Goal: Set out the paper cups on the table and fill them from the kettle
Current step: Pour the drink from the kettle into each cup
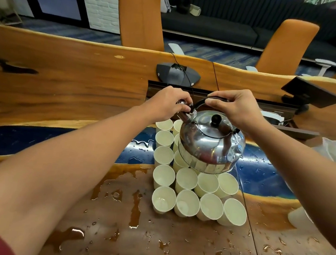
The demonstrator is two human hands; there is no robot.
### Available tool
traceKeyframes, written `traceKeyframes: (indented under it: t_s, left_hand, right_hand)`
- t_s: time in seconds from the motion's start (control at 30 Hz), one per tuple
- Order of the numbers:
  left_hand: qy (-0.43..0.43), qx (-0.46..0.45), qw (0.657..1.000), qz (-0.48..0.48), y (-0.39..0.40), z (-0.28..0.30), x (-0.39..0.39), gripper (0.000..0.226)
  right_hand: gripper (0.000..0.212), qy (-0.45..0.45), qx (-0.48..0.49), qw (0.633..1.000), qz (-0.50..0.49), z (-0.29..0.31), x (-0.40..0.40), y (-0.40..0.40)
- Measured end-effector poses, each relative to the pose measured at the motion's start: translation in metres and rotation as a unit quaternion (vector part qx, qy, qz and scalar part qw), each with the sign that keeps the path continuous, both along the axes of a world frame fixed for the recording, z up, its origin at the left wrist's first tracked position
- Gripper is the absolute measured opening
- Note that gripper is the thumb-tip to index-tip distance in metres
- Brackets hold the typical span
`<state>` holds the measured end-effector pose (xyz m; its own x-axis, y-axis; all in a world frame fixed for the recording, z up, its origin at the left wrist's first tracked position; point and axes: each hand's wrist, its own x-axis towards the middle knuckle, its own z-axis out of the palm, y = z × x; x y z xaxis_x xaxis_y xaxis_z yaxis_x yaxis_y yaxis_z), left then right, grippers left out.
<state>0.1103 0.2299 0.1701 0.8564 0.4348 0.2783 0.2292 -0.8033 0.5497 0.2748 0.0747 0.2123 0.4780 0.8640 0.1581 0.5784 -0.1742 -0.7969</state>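
Observation:
A shiny steel kettle [210,143] with a black lid knob hangs tilted over a tight block of several white paper cups [188,192] standing on the wet wooden table [64,90]. My right hand [233,108] grips the kettle's black arched handle from above. My left hand [169,103] pinches the spout end at the kettle's upper left. The kettle hides part of the cups in the middle rows. A little water shows in the nearest left cup [163,200].
Puddles and drops [135,210] cover the near tabletop. A grey conference speaker [177,74] with a cable sits behind the kettle. A dark device [312,92] lies at the right. Clear plastic [335,150] sits at the right edge. Two orange chairs [140,17] stand beyond.

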Motion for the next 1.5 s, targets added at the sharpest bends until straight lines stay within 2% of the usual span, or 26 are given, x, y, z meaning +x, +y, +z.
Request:
traceKeyframes:
  t_s: [0.57,1.5]
  left_hand:
    - [0.006,-0.018,1.0,0.007,0.004,-0.008,0.002,0.019]
    - [0.016,-0.028,0.999,0.002,0.003,-0.006,0.006,0.021]
  right_hand:
    - [0.028,-0.038,-0.032,0.999,0.012,0.007,0.0,0.007]
    - [0.029,-0.046,-0.041,0.998,0.015,0.009,0.003,0.007]
